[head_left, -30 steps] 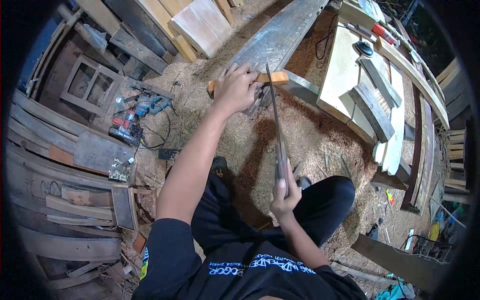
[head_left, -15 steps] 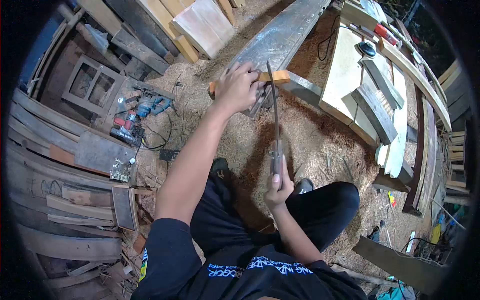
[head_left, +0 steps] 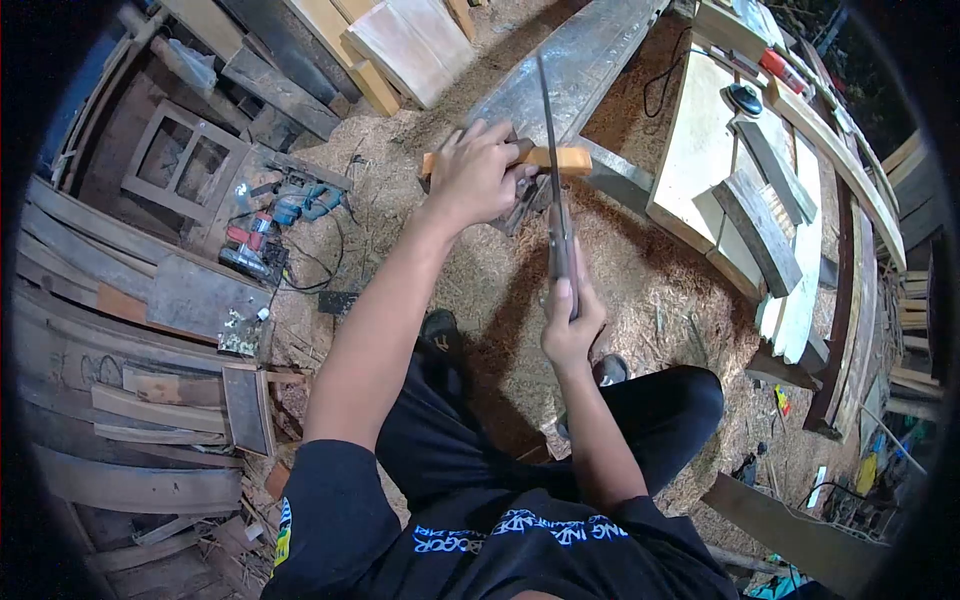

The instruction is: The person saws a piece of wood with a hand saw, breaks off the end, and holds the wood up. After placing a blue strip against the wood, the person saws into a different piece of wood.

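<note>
My left hand (head_left: 474,172) is closed over a short orange-brown wood strip (head_left: 574,160), pressing it down at the near end of a long worn plank (head_left: 565,75). One end of the strip sticks out to the right of my fingers. My right hand (head_left: 574,322) grips the handle of a handsaw (head_left: 549,118). Seen almost edge-on, the saw blade crosses the strip just right of my left hand and points away from me. How deep the teeth sit in the wood cannot be seen.
Power tools (head_left: 300,202) with cords lie at the left beside a small wooden frame (head_left: 180,165). On the right, a pale board (head_left: 690,160) carries loose wood blocks (head_left: 757,232) and a black round sander (head_left: 742,98). Sawdust covers the floor around my feet.
My right hand has pushed the saw forward, away from me, so more blade extends past the strip. My left hand stays on the strip.
</note>
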Tool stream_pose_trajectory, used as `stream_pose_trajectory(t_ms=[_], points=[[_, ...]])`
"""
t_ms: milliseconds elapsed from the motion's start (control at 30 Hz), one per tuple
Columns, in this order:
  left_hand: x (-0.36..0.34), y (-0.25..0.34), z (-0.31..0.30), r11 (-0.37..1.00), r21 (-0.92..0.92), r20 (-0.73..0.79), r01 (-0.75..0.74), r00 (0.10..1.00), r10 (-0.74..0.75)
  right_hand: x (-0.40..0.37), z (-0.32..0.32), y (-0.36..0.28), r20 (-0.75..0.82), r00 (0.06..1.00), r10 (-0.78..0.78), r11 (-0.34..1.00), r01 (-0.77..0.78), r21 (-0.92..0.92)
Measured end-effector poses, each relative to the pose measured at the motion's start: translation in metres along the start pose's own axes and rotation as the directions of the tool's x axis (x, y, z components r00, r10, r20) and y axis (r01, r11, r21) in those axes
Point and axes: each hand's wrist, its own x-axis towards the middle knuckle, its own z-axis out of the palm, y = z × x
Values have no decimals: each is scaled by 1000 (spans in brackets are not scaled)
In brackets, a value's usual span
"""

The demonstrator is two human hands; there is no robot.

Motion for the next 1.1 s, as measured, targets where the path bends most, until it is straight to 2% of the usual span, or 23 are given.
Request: stream_pose_trajectory(t_ms=[33,67,100,133,200,333,400,433,467,533,567,633,700,767,867,900,933,1000,1033,1100], points=[[0,-4,4,1000,2,-2,0,1000,0,-7,0,5,12,1000,28,1000,-28,-3],[-1,-7,9,998,42,-99,-54,993,58,-14,-1,11,26,998,59,998,-59,-6],[-3,-6,9,991,85,-188,-105,975,119,-15,-2,-2,51,984,173,979,-177,100],[-5,-5,8,991,83,-181,-108,976,122,-19,-1,0,46,983,179,978,-183,101],[-1,-6,4,999,-11,-25,-44,999,44,-17,3,5,-12,997,77,997,-77,-7],[-1,-3,4,999,-22,-35,-38,999,37,-26,4,-5,-2,991,130,987,-129,91],[1,-1,7,1000,20,-80,-12,997,14,-51,1,-4,-71,993,-93,989,84,-122],[2,0,6,1000,17,-81,-10,997,11,-65,-4,-9,-71,997,-7,999,4,-42],[2,0,4,1000,-4,-68,-6,998,6,-79,-11,-1,-67,998,-4,999,1,-45],[1,2,1,1000,-25,-55,-2,999,0,-96,-23,17,-26,997,-78,987,74,-143],[3,2,0,999,-33,-6,22,1000,-22,-94,-24,21,-63,991,-120,983,109,-149],[5,3,-1,998,-41,45,43,998,-41,-61,-15,8,-53,995,-88,991,82,-108],[3,1,1,998,-52,10,19,1000,-18,-25,-2,-2,-35,998,-51,996,49,-70],[1,0,4,1000,-18,-25,5,1000,-5,0,13,-6,-82,995,64,997,-67,-34],[4,-1,4,1000,19,-56,0,998,1,-43,1,12,-35,999,22,999,-23,-27],[2,0,5,1000,19,-42,12,999,-11,-64,-11,20,7,994,-107,981,106,-163],[2,0,7,1000,22,-39,19,999,-18,-79,-21,13,-10,995,-100,992,99,-79],[1,1,7,998,-44,-29,48,998,-49,-109,-35,30,47,999,-2,997,6,-73],[-2,1,4,998,-43,-18,49,999,-50,-99,-29,13,44,999,9,998,-6,-70],[4,2,-2,999,-39,45,28,999,-26,-50,-15,-6,-29,996,-86,992,83,-92]])
